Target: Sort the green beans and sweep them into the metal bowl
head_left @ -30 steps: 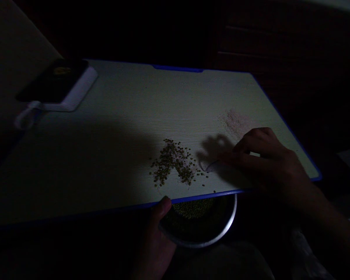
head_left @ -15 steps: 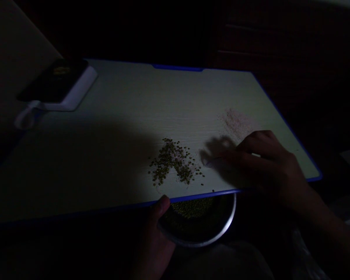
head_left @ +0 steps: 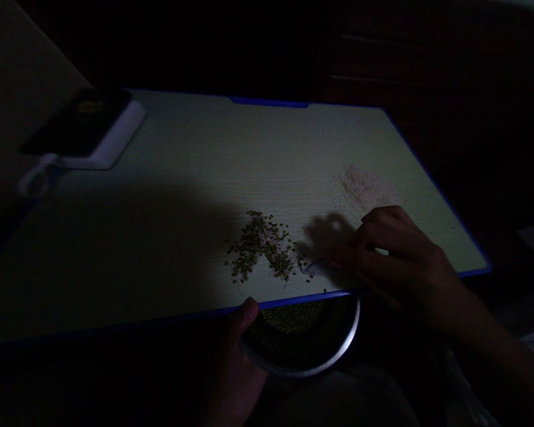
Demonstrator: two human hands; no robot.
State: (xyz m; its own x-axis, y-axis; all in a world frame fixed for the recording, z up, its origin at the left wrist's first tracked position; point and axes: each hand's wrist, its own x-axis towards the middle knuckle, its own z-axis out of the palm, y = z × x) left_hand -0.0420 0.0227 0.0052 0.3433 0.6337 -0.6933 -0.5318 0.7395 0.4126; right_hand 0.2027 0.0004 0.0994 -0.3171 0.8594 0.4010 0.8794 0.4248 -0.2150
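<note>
A loose heap of small green beans, mixed with pale grains, lies near the front edge of the pale board. My right hand pinches a thin, clear, curved piece, perhaps a small spoon or scraper. Its tip is down by the heap's right side; most of it is hidden by my fingers. Under the blue front edge sits a metal bowl with green beans inside. My left hand grips the bowl's left side, thumb up at the board's edge and fingers hidden.
Beyond my right hand a spread of pale, pinkish grains lies on the board. A white device with a dark top and a looped strap stands at the back left. The surroundings are very dark.
My right hand lifts its piece slightly away from the front edge, then brings it down and left to the right side of the bean heap. My left hand and the bowl stay nearly still.
</note>
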